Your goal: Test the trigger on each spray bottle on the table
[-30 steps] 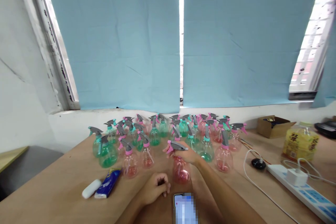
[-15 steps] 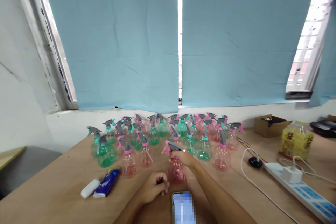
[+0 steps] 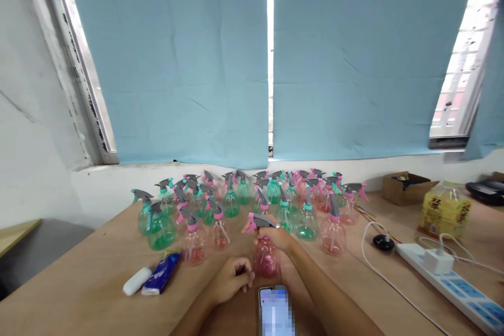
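Observation:
My right hand [image 3: 273,237] is wrapped around the neck of a pink spray bottle [image 3: 267,261], just under its grey head with a pink nozzle and trigger. The bottle stands upright at the middle of the table. Left of it, my left hand [image 3: 233,279] rests on the tabletop, fingers curled into a loose fist with nothing visible inside. A phone [image 3: 276,315] with a lit, blurred screen lies in front of the bottle. Behind are several more pink and green spray bottles, among them a green spray bottle [image 3: 161,233] and a pink spray bottle [image 3: 333,236].
On the wooden table [image 3: 90,268], a white oval case [image 3: 137,281] lies beside a blue packet [image 3: 161,274]. To the right are a power strip [image 3: 452,283] with a charger and cables, a black round object [image 3: 383,243], a yellow-labelled jug [image 3: 444,212] and a cardboard box [image 3: 405,191].

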Available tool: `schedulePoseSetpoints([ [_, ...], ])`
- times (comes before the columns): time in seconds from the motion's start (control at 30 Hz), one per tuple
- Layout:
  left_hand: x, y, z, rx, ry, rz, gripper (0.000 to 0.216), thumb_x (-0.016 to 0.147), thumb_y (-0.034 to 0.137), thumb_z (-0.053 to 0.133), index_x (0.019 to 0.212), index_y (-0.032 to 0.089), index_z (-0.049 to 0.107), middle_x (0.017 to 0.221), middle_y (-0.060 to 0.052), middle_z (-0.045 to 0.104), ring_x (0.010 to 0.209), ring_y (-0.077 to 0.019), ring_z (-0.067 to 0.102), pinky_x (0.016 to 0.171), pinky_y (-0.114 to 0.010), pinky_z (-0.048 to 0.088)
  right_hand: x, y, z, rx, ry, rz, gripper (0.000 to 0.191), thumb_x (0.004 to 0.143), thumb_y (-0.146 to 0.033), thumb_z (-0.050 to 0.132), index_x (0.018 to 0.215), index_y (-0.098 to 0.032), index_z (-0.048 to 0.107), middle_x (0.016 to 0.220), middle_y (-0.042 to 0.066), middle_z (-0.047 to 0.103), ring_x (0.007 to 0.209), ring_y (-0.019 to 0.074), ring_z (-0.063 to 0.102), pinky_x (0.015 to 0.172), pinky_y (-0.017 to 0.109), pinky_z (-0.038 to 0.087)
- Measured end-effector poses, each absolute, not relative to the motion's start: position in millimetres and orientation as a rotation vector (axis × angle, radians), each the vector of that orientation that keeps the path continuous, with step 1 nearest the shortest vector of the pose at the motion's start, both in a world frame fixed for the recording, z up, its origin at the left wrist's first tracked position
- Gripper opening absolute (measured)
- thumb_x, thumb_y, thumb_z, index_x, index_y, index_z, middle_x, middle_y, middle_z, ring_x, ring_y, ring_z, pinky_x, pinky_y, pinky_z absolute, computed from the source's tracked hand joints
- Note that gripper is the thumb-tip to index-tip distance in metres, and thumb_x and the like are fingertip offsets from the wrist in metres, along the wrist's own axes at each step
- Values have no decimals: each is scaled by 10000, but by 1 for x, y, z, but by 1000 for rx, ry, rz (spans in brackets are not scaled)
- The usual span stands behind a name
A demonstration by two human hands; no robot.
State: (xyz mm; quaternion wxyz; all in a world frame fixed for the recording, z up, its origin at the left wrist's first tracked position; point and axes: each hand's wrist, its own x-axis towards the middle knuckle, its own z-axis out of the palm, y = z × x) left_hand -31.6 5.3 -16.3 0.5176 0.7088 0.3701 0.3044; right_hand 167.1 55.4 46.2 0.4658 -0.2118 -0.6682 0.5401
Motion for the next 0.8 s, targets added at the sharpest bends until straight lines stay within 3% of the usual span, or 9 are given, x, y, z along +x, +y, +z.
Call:
schedulePoseSetpoints([
  [0.13, -32, 7, -20, 1671, 882, 740, 249, 798, 340, 636, 677, 176, 491, 637, 7, 621, 537, -103, 551, 527, -204, 401, 169, 57, 45, -536, -1647, 1350, 256, 643, -169, 530, 832, -186, 703, 585, -29, 604, 542, 127, 582, 496, 218, 344],
  [0.3, -34, 10, -25, 1701, 897, 763, 202, 716, 221, 579, 593, 194, 420, 568, 31, 549, 495, -96, 501, 484, -196, 348, 166, 58, 44, -510, -1599, 1412, 133, 627, -169, 526, 674, -173, 650, 638, 1, 636, 544, 130, 595, 484, 216, 353],
  [0.4, -34, 10, -24, 1748, 909, 761, 207, 718, 206, 568, 582, 195, 412, 560, 35, 534, 484, -89, 482, 472, -192, 314, 167, 59, 44, -499, -1615, 1400, 159, 623, -159, 514, 683, -175, 660, 623, -6, 622, 532, 127, 588, 468, 210, 339],
  [0.6, -32, 7, -18, 1815, 937, 715, 311, 838, 372, 612, 633, 183, 474, 554, 34, 545, 499, -96, 500, 506, -199, 332, 170, 58, 45, -529, -1692, 1329, 333, 634, -165, 504, 885, -190, 721, 547, -37, 563, 537, 133, 597, 466, 206, 315],
  [0.8, -31, 5, -15, 1812, 931, 702, 404, 845, 510, 640, 670, 173, 501, 584, 21, 573, 507, -97, 506, 506, -199, 326, 168, 59, 44, -543, -1663, 1328, 237, 630, -189, 508, 776, -186, 696, 690, -1, 651, 563, 127, 596, 499, 223, 362],
])
